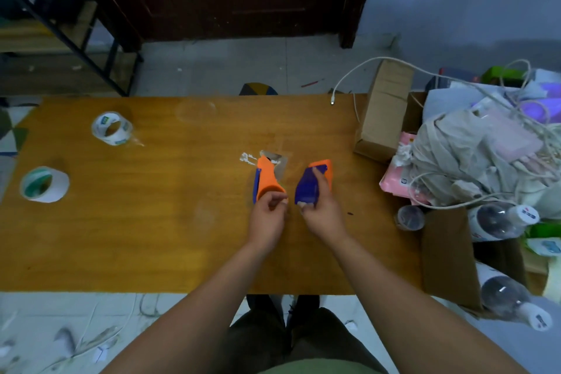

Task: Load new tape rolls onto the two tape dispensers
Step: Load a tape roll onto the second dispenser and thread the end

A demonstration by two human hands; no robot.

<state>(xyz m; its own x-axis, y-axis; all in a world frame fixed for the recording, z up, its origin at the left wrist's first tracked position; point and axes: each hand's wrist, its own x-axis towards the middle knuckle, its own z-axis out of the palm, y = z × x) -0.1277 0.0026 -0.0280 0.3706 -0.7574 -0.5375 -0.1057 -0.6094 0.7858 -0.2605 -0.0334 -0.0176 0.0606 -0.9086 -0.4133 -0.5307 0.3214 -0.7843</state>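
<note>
Tape dispensers, each gripped at its base, presumably for loading: orange-sided dispenser (268, 181) in the left hand (268, 215), blue-faced dispenser (308, 188) in the right hand (321, 217), tape rolls (111, 128) lying well apart.

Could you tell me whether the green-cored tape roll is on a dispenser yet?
Off: the green-cored tape roll lies on the table, far from the orange dispenser and the blue dispenser.

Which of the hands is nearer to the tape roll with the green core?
Left. The left hand lies right of the green-core tape roll; the right hand is even farther right.
</note>
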